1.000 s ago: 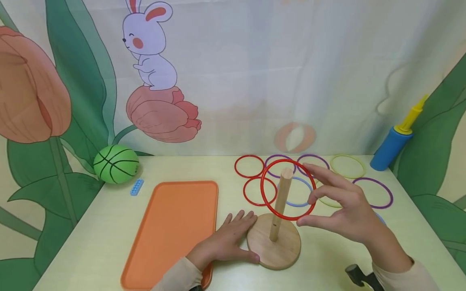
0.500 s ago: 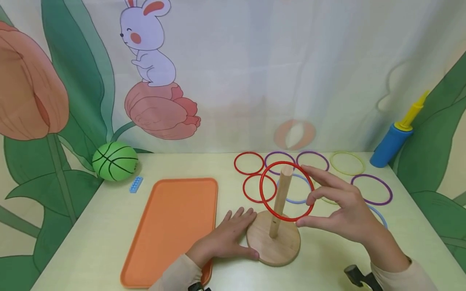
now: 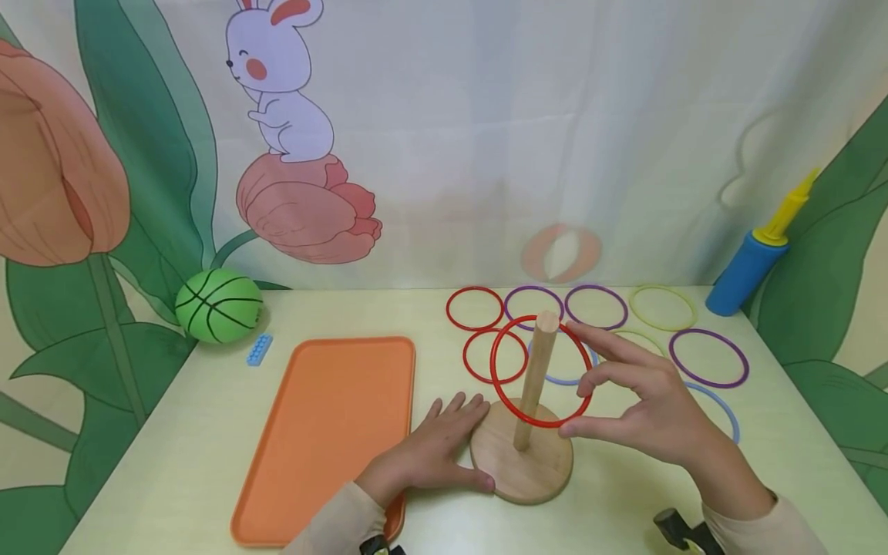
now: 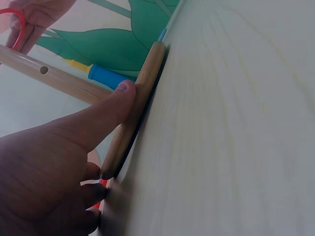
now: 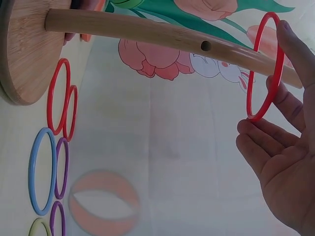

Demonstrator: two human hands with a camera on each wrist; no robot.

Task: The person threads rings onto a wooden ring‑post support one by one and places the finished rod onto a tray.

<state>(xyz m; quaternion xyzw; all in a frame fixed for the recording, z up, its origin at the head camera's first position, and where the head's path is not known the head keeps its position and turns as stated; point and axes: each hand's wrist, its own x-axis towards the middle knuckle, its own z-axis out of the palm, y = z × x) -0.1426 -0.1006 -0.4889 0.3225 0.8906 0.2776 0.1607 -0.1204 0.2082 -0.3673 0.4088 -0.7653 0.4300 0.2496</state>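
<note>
My right hand (image 3: 641,401) pinches a red ring (image 3: 493,364) by its right side, thumb below and fingers above. The wooden peg (image 3: 536,378) passes through this ring, which sits near the peg's upper end, tilted, in the right wrist view (image 5: 279,59). The peg stands upright on a round wooden base (image 3: 513,470). Against the base's left edge rests my left hand (image 3: 437,455), fingers spread flat and thumb out. In the left wrist view the thumb (image 4: 115,101) presses the base's edge.
Beyond the stand lie two red rings (image 3: 475,287), purple, blue and yellow-green ones. An orange tray (image 3: 340,416) is on the left, with a small blue block (image 3: 260,350) and green ball (image 3: 219,306) behind. A blue pump (image 3: 745,274) leans at the back right.
My right hand has lowered the red ring slightly along the peg and a little leftward. My left hand stays at the base; the whole view shifts slightly.
</note>
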